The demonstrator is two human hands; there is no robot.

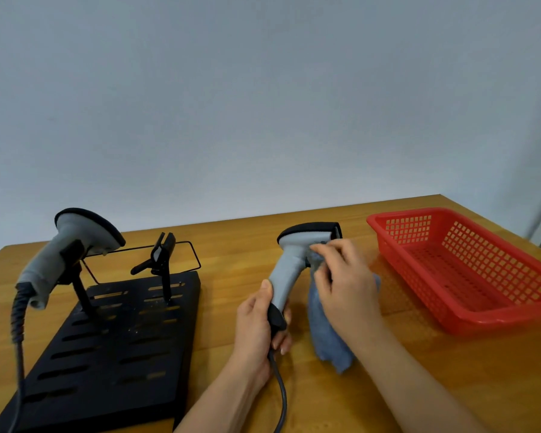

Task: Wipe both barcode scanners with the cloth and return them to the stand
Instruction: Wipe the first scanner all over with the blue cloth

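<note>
Grey scanner (289,270) right of the stand (113,339), left hand (256,332) clamped low on its grip, right hand (344,282) pinching cloth (328,342) against its neck, and hard rubbing could twist it loose.

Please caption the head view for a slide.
Left hand holds grey barcode scanner while right hand wipes it with blue cloth.
</note>
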